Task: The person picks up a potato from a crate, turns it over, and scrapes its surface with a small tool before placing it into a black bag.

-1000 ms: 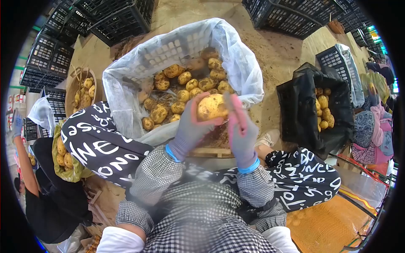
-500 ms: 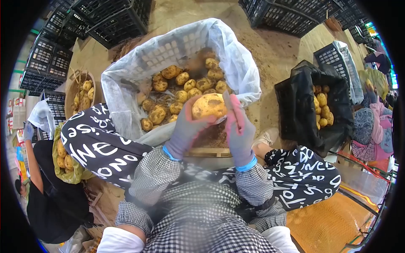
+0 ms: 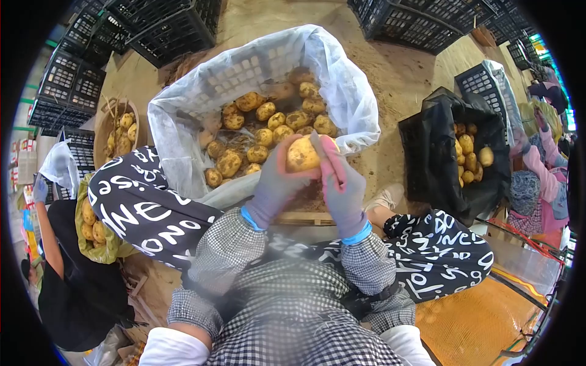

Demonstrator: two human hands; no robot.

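Observation:
My left hand (image 3: pixel 276 183), in a grey and pink glove, is wrapped round a large yellow potato (image 3: pixel 303 155) with brown dirt patches. My right hand (image 3: pixel 342 186), gloved alike, pinches a small flat grey blade (image 3: pixel 317 144) whose edge rests against the potato's right side. Both hands are over the near edge of a crate lined with white cloth (image 3: pixel 356 91). Several dirty potatoes (image 3: pixel 229 163) lie inside it.
A black-lined crate (image 3: pixel 425 146) with potatoes stands at the right. Black crates (image 3: pixel 174 36) are stacked behind. A basket of potatoes (image 3: pixel 126 131) is at the left. Co-workers (image 3: pixel 85 274) sit at both sides.
The potato and both my hands have shifted slightly left, and the blade now lies over the potato's upper right. Another potato appears in the black-lined crate, and the co-worker at right has moved.

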